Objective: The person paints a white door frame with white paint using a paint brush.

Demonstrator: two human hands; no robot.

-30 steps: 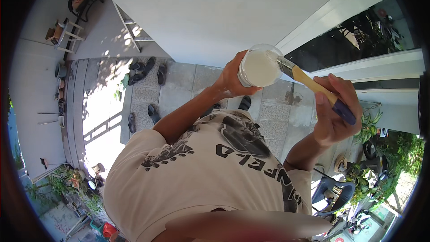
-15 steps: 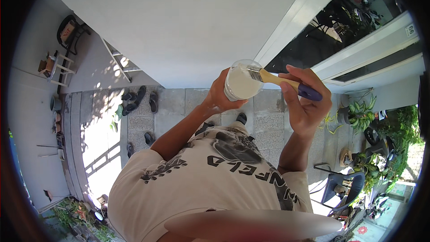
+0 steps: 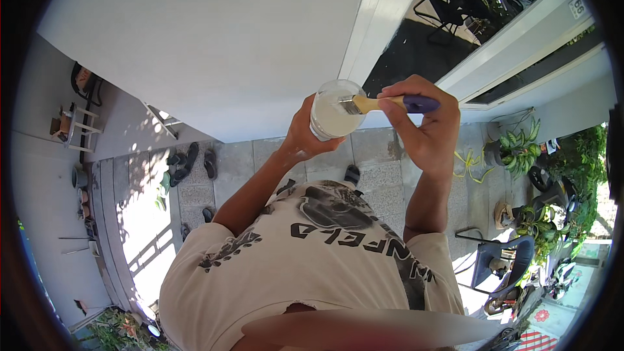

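Note:
My left hand (image 3: 304, 131) is wrapped round a clear plastic tub (image 3: 323, 135) that holds off-white paint (image 3: 330, 116). In my right hand (image 3: 426, 129) is a paintbrush (image 3: 380, 103) with a pale wooden handle, purple at its end. The fingers and thumb pinch that handle. The brush lies nearly level, its metal band over the tub's mouth and its bristles turned in toward the paint. Whether the bristle tips touch the paint I cannot tell. Both hands are in front of my chest, close to a white wall (image 3: 214, 45).
Right of the wall are a white frame (image 3: 364, 19) and dark glass (image 3: 416, 52). Sandals (image 3: 185, 166) lie on the paved floor (image 3: 383, 182) at left. A black chair (image 3: 504, 263) and potted plants (image 3: 520, 149) stand at right. A small white stool (image 3: 81, 127) is at far left.
The tub, the brush and both hands have shifted a little left and up in the picture. The view has turned slightly, showing more dark glass. Both grips stay the same.

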